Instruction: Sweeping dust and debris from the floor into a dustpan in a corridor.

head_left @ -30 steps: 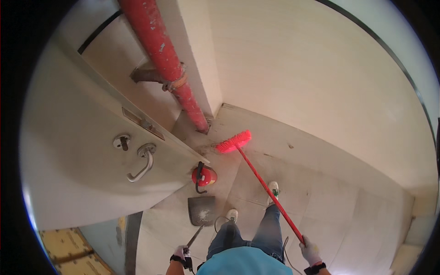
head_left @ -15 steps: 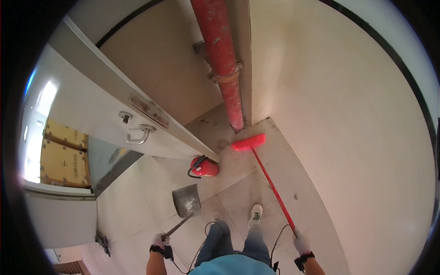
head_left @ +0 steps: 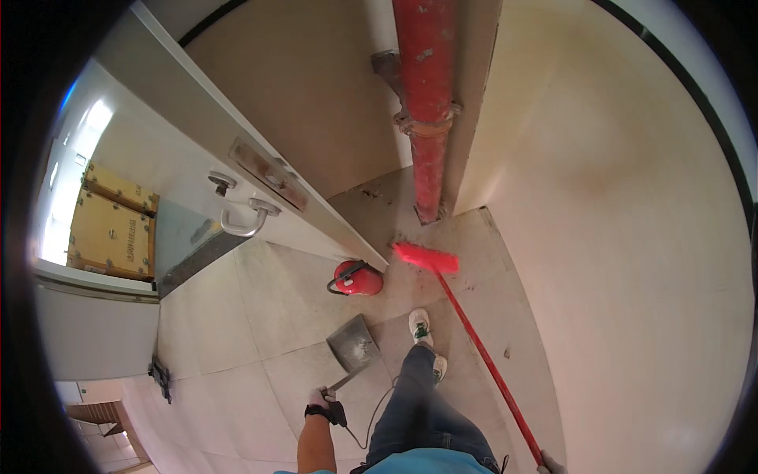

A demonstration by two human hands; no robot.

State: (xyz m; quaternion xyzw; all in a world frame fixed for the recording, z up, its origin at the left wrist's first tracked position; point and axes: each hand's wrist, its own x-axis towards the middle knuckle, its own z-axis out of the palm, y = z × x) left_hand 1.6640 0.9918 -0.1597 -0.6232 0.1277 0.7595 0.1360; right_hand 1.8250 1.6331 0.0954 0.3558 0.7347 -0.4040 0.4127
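My gloved left hand (head_left: 320, 397) is closed round the handle of a grey dustpan (head_left: 347, 340), which has some pale dirt in it and is low over or on the floor; I cannot tell which. My gloved right hand (head_left: 551, 464), partly cut off by the lower edge, grips the end of the red handle of a broom (head_left: 491, 365). The broom's bright red head (head_left: 426, 257) touches the floor near the foot of the red pipe, with dark dirt along its far side.
A red fire extinguisher (head_left: 357, 279) stands by the edge of the open white door (head_left: 272, 178). Behind it rises a thick red pipe (head_left: 428, 71). A pale wall (head_left: 616, 237) bounds the right side. Yellow boxes (head_left: 114, 229) stand beyond the doorway on the left.
The broom head has come nearer and turned, and my right hand has moved down to the lower edge. One foot has stepped forward. The dustpan sits farther right in view, as the view has shifted.
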